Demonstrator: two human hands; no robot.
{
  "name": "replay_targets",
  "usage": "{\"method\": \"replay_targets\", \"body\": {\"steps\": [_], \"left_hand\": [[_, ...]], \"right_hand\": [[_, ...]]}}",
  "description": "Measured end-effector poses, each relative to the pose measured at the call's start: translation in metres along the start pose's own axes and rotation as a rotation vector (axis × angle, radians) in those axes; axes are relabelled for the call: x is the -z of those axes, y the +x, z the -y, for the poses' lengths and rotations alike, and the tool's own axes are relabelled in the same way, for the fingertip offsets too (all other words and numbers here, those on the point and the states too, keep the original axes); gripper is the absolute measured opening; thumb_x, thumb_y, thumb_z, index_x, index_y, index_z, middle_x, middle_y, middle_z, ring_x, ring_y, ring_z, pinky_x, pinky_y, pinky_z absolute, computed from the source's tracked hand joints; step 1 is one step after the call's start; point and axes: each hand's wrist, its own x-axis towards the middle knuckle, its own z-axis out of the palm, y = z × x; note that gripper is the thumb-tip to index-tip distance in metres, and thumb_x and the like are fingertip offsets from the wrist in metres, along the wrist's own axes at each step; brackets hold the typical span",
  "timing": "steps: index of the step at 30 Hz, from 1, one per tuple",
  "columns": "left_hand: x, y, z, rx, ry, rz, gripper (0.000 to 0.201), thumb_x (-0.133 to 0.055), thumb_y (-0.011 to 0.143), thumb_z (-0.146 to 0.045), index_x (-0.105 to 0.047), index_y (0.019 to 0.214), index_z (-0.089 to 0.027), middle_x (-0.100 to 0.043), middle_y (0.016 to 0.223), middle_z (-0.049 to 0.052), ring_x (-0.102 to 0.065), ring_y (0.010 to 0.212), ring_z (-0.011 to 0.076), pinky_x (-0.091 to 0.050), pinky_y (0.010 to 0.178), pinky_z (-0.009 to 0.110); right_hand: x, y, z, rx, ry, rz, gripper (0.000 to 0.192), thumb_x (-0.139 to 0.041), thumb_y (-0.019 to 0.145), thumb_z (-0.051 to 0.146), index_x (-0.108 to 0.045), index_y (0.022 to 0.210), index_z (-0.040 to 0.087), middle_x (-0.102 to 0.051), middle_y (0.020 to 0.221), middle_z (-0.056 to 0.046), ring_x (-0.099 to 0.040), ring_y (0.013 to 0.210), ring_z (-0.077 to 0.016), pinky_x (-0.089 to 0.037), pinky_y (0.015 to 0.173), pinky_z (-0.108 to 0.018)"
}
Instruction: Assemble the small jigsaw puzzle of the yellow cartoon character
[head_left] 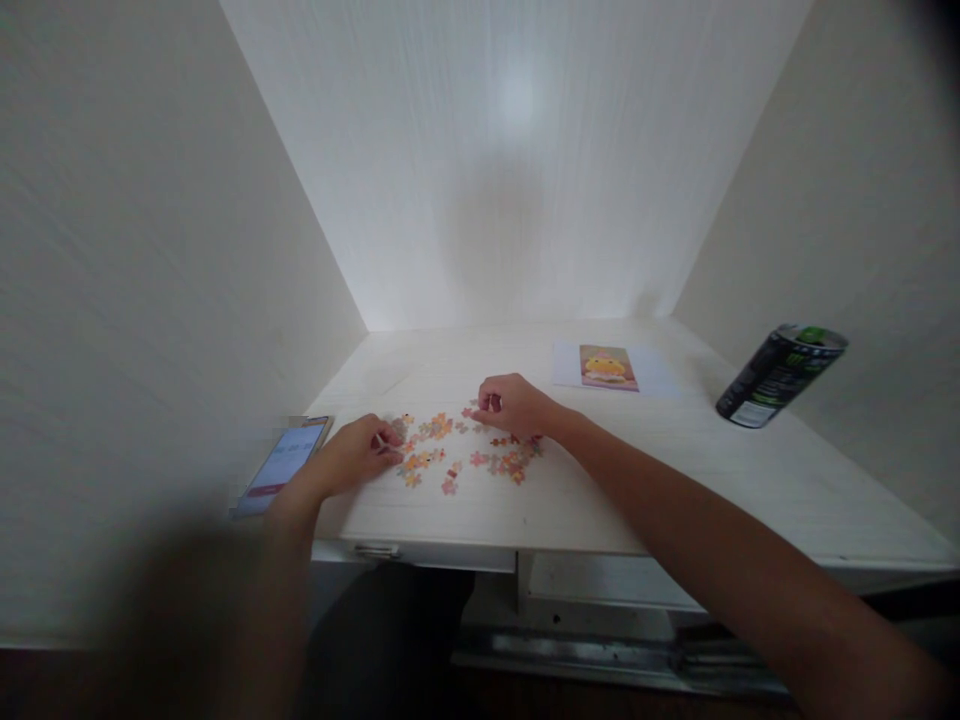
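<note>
Puzzle pieces point(457, 450) lie scattered mid-frame on the bench point(675, 480). The left hand point(360, 450) pinches one piece; the right hand point(514, 405) curls over others, its grip unclear. Sweeping could push pieces off the near edge.

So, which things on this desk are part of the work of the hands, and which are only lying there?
In use:
- puzzle pieces, scattered
- left hand, pinching one piece
- right hand, resting on the pieces
- reference picture

Lying about:
- phone, at the left edge
- dark can, at the right
</note>
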Motion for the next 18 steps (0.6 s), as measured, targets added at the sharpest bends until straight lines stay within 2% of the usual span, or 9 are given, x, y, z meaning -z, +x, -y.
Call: {"method": "replay_targets", "body": {"steps": [5,8,11,15,18], "left_hand": [[0.003,-0.008,-0.015,-0.07,-0.07,0.002,0.019,-0.062,0.074,-0.039,-0.068,0.078,-0.021,-0.07,0.079,0.001,-0.061,0.072,0.0173,-0.045,0.068,0.028],[-0.005,-0.014,-0.032,-0.081,-0.147,-0.078,0.026,-0.06,0.08,-0.045,-0.07,0.082,-0.02,-0.07,0.076,0.002,-0.059,0.069,0.0163,-0.044,0.064,0.027],[-0.027,-0.017,-0.049,-0.06,-0.398,-0.24,0.036,-0.066,0.078,-0.048,-0.074,0.097,-0.019,-0.073,0.079,0.003,-0.061,0.068,0.0166,-0.045,0.063,0.027],[-0.062,-0.014,-0.064,-0.011,-0.401,-0.285,0.033,-0.063,0.082,-0.044,-0.076,0.097,-0.019,-0.073,0.074,0.003,-0.061,0.062,0.0157,-0.045,0.058,0.026],[-0.076,-0.012,-0.069,0.004,-0.354,-0.287,0.027,-0.062,0.084,-0.04,-0.076,0.094,-0.019,-0.072,0.07,0.003,-0.061,0.06,0.016,-0.045,0.058,0.027]], "right_hand": [[-0.002,0.001,-0.003,0.014,-0.011,0.007,0.02,-0.068,0.078,0.032,-0.063,0.069,0.015,-0.062,0.066,-0.001,-0.052,0.057,-0.0087,-0.036,0.057,-0.021],[-0.002,0.001,-0.004,0.024,-0.015,0.007,0.019,-0.068,0.078,0.031,-0.063,0.069,0.014,-0.063,0.068,-0.002,-0.052,0.059,-0.0088,-0.036,0.058,-0.021],[-0.001,0.001,-0.004,-0.003,-0.018,0.024,0.02,-0.069,0.077,0.031,-0.065,0.07,0.014,-0.063,0.068,-0.001,-0.052,0.059,-0.0089,-0.035,0.058,-0.021],[0.003,0.001,-0.001,-0.06,0.009,0.118,0.017,-0.072,0.075,0.03,-0.07,0.076,0.014,-0.065,0.071,-0.001,-0.052,0.062,-0.0095,-0.036,0.06,-0.022],[0.004,0.0,0.003,-0.012,0.023,0.255,0.02,-0.076,0.072,0.034,-0.073,0.081,0.017,-0.067,0.079,-0.003,-0.055,0.069,-0.0119,-0.038,0.063,-0.023]]}}
